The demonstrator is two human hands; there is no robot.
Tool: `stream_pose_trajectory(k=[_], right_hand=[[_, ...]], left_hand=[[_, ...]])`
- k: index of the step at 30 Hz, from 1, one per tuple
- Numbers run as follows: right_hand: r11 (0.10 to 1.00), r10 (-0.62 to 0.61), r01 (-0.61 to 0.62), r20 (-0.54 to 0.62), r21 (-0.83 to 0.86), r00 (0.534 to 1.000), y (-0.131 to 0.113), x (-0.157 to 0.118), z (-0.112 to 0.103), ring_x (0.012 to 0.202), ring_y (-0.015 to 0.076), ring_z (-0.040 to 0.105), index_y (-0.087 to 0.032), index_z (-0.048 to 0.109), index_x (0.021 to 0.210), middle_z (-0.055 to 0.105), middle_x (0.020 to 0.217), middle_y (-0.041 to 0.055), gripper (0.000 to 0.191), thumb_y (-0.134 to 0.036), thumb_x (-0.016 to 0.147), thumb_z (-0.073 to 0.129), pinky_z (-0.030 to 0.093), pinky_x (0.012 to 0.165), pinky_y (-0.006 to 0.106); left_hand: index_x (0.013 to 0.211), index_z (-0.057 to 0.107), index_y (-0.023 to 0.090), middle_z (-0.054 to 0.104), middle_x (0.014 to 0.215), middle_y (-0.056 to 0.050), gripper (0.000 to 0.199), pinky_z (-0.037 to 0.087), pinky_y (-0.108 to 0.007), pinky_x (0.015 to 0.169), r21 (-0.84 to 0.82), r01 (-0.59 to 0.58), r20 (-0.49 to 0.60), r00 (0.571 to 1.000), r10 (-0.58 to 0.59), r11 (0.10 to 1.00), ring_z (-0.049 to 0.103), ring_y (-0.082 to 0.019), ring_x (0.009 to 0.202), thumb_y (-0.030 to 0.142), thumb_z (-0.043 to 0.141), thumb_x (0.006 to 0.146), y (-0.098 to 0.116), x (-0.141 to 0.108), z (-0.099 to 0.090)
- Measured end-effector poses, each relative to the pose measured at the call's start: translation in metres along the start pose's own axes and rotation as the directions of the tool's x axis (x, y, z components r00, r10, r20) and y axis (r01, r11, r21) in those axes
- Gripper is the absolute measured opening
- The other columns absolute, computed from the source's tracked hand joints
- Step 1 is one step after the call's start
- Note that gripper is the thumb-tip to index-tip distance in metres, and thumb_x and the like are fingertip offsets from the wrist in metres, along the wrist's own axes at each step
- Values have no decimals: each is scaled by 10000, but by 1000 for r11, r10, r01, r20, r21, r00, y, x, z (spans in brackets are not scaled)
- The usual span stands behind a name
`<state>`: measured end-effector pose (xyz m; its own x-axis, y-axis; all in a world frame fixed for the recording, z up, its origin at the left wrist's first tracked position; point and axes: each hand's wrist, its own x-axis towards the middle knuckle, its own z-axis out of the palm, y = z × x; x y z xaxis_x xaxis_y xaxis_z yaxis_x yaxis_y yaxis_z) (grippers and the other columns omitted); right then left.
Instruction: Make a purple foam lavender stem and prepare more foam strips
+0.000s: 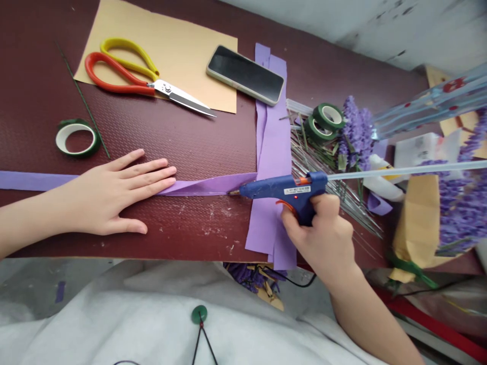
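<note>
My left hand (117, 190) lies flat with its fingers spread, pressing a long purple paper strip (205, 186) against the table. The strip runs in from the left edge and is folded up along its length to the right of the fingers. In my right hand (327, 238) is a blue hot glue gun (281, 190), its orange trigger under a finger and a small red light lit. The nozzle tip is at the strip's lower edge, near its right end. A long clear glue stick (403, 171) sticks out of the gun's back. Wider purple paper strips (276, 132) lie crosswise beneath the gun.
Scissors (152, 83) with red and yellow handles and a phone (245, 74) lie over tan paper (182, 45). Green tape (77, 139) and a thin green stem (84, 104) are at left. To the right are wires (323, 167), tape rolls (330, 116) and purple flowers (355, 132).
</note>
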<state>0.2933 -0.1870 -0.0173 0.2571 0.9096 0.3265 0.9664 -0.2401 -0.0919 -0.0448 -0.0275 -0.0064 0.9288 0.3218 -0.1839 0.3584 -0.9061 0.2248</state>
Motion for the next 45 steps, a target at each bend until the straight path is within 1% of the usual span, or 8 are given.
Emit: stream_pose_trajectory(k=[5, 10, 14, 23, 28, 38, 41, 45], right_hand=[[999, 35, -34, -9, 34, 999, -3, -1, 2, 419, 142, 476, -217, 403, 824, 425, 566, -46, 493, -668, 704, 563, 322, 388, 242], [997, 69, -69, 6, 35, 998, -3, -1, 2, 436, 149, 468, -217, 406, 830, 427, 586, -36, 533, -713, 689, 542, 334, 400, 258], [994, 101, -101, 12, 46, 995, -3, -1, 0, 453, 157, 495, -225, 399, 822, 453, 598, -33, 506, -685, 684, 556, 344, 407, 255], [983, 127, -125, -5, 133, 992, -1, -9, -15, 472, 136, 544, -238, 411, 799, 518, 606, -49, 399, -538, 660, 634, 418, 446, 237], [983, 122, -108, -83, 149, 989, -6, -12, -19, 479, 120, 534, -237, 415, 806, 500, 624, -53, 397, -521, 662, 652, 420, 445, 227], [999, -41, 37, -212, -20, 976, -12, -7, -3, 433, 106, 476, -203, 456, 830, 424, 625, -48, 395, -539, 713, 626, 336, 401, 224], [999, -41, 42, -194, 1, 980, -13, -4, 3, 411, 101, 456, -203, 450, 820, 416, 602, -55, 395, -533, 704, 633, 330, 395, 223], [999, 18, -12, -156, 39, 988, -15, 0, 6, 426, 110, 466, -206, 450, 819, 439, 608, -46, 416, -553, 678, 631, 339, 402, 230]], left_hand=[[1495, 67, 325, 204, 1558, 27, 795, 50, -481, 1190, -2, -15, -1, 1000, 15, 1000, 270, -283, 1411, 619, 409, 841, -2, 0, 1], [1494, -17, 307, 189, 1563, -7, 841, 31, -467, 1191, 31, -82, -48, 995, 83, 996, 239, -275, 1424, 601, 435, 849, -3, 0, 2], [1498, -28, 268, 194, 1562, -38, 864, 30, -455, 1192, 65, -108, -69, 991, 112, 992, 216, -273, 1432, 592, 448, 854, -4, 0, 3], [1491, -23, 313, 160, 1568, 15, 818, 21, -457, 1188, 19, -53, -21, 998, 53, 998, 242, -273, 1422, 607, 405, 859, -3, -1, 2], [1498, -11, 281, 189, 1565, -26, 854, 24, -453, 1190, 59, -90, -52, 994, 93, 994, 237, -273, 1425, 604, 439, 849, -4, 0, 4], [1500, 27, 289, 188, 1566, -13, 808, 29, -450, 1190, 27, -63, -47, 997, 64, 998, 246, -270, 1421, 604, 414, 864, -1, -1, 1], [1500, 11, 285, 188, 1566, -28, 829, 17, -458, 1189, 36, -82, -50, 995, 84, 996, 227, -272, 1428, 611, 418, 855, -3, 0, 3], [1495, 34, 322, 202, 1562, -3, 800, 45, -477, 1185, 11, -44, -24, 999, 44, 999, 247, -277, 1421, 614, 404, 849, -3, 0, 4]])
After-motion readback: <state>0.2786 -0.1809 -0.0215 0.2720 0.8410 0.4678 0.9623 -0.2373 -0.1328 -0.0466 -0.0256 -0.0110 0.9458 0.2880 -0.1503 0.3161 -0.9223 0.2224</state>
